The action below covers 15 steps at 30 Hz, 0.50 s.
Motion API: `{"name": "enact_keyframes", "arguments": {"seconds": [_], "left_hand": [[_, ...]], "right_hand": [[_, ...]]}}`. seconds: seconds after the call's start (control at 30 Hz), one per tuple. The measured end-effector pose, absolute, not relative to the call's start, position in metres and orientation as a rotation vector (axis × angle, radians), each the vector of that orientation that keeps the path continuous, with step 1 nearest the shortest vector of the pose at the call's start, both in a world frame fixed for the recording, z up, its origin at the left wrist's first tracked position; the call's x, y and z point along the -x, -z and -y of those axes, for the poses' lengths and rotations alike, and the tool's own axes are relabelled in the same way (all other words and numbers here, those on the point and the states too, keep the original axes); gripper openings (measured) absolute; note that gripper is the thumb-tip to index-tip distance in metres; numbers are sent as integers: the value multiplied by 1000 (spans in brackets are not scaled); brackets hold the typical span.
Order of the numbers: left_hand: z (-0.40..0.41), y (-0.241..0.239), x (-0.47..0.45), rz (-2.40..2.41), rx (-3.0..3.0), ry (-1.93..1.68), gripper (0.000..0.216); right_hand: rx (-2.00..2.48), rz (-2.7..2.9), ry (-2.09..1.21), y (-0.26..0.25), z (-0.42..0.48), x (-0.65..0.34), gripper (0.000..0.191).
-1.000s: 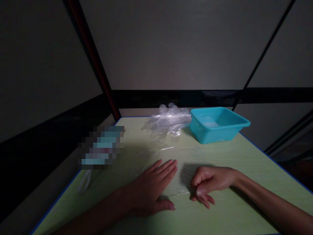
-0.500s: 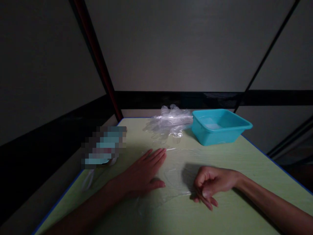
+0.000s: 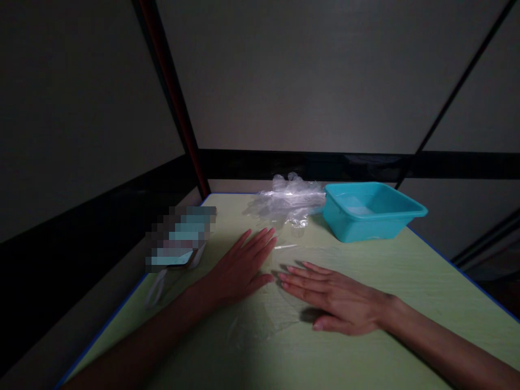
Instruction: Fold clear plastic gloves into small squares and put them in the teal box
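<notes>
Both my hands lie flat on a pale green table. My left hand has its fingers stretched out and pointing away from me. My right hand is open too, palm down, fingers pointing left toward the left thumb. A thin clear plastic sheet lies on the table under and between the hands, hard to make out in the dim light. Neither hand holds anything.
A pile of crumpled clear plastic gloves sits at the table's far edge. Right of it stands a turquoise plastic basin. A blurred light-blue item with white straps lies near the left edge. Dark walls surround the table.
My right hand has gone from a loose fist to flat and open, and slid left toward the left hand. My left hand has moved further from me.
</notes>
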<state>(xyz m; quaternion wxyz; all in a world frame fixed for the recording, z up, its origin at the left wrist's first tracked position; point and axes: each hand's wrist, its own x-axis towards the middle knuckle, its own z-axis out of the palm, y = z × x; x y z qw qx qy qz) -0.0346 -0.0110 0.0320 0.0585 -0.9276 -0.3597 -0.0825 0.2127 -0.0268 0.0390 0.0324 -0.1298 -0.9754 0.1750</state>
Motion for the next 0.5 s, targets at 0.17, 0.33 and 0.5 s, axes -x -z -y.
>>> {"name": "enact_keyframes", "arguments": {"seconds": [0.17, 0.33, 0.5], "left_hand": [[8, -30, 37, 1115, 2819, 285, 59], [6, -28, 37, 1187, 2822, 285, 55], [1, -23, 40, 1309, 2835, 293, 55]], "right_hand": [[382, 3074, -553, -36, 27, -212, 66], [426, 3093, -565, -35, 31, -211, 69], [446, 3088, -593, -37, 36, -210, 71]]}}
